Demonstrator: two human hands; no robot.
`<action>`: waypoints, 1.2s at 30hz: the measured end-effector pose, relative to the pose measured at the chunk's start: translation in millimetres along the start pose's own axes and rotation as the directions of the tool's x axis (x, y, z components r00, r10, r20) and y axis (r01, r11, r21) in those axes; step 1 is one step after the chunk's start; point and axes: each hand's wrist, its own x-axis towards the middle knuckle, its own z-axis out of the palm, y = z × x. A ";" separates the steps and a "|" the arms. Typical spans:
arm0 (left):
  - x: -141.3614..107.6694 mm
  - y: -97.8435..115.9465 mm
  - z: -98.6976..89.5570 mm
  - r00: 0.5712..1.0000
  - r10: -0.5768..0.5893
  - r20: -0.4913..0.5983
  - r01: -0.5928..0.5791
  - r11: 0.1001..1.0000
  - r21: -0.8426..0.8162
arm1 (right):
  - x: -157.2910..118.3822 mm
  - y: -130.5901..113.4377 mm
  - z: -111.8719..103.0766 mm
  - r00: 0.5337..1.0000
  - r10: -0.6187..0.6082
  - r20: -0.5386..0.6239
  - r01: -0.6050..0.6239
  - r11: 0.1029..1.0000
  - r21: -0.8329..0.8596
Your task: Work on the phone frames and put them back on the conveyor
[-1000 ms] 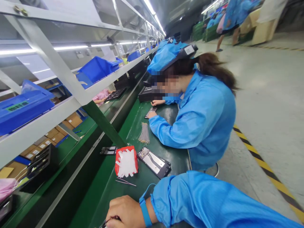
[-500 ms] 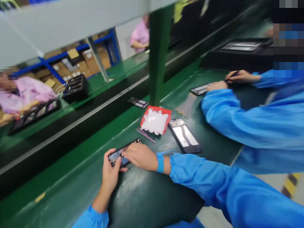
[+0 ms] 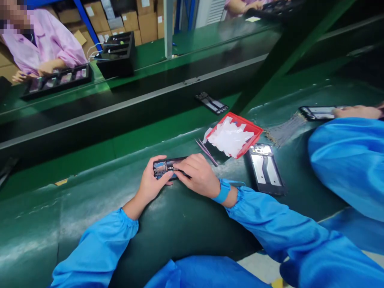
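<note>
Counter: dark green counter (image 3: 180,236), glossy, worn pale in patches; a lighter green strip runs along its far edge.
Phone: open phone (image 3: 167,167) lying flat on the counter, mid-frame, circuit side up.
Left hand: left hand (image 3: 151,182), fingers clasped on the phone's left end, thumb on top.
Right hand: right hand (image 3: 199,175), fingers closed on a thin tool at the phone; blue wristband.
Tray: red tray (image 3: 235,136) of white slips, near the right hand.
Tweezers: tweezers (image 3: 206,152) just beside the tray.
Second phone: frame (image 3: 265,168) right of the tray.
Belt: black conveyor (image 3: 120,106) beyond the counter.
Room: a green post (image 3: 282,56), cardboard boxes (image 3: 144,20) behind; a person in pink (image 3: 51,44) opposite, a blue sleeve (image 3: 348,160) at right.
</note>
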 end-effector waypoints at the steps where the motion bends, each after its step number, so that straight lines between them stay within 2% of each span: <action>1: 0.1 -0.5 -0.3 1.000 -0.001 0.007 0.001 1.000 -0.001 | 0.0 -0.2 0.5 0.999 -0.029 -0.016 0.028 1.000 -0.009; 4: -0.2 -2.2 -0.8 1.000 -0.001 -0.004 0.001 1.000 0.003 | 0.9 -0.8 0.9 0.996 -0.076 -0.040 0.074 0.996 -0.042; 20: 2.6 -3.0 -3.2 0.996 -0.061 -0.061 0.060 0.998 -0.021 | 2.4 -2.6 -1.2 0.997 -0.065 0.031 0.068 0.994 -0.088; 29: 3.1 1.1 -3.9 0.994 -0.001 -0.113 0.009 0.997 0.072 | 3.2 -5.7 -1.8 0.997 -0.081 0.011 0.081 0.996 -0.046; 31: 7.3 3.8 -8.9 0.987 0.029 -0.161 -0.014 0.995 0.097 | 3.8 -3.8 -2.0 0.999 -0.030 -0.015 0.031 0.999 0.010; 33: 12.7 5.4 -14.7 0.972 0.061 -0.226 -0.035 0.993 0.114 | 5.2 2.3 -1.9 0.992 0.098 -0.077 -0.092 0.993 0.071; 36: 19.1 4.7 -21.5 0.958 0.095 -0.271 -0.058 0.988 0.140 | 7.5 17.3 -0.4 0.939 0.312 -0.145 -0.299 0.949 0.104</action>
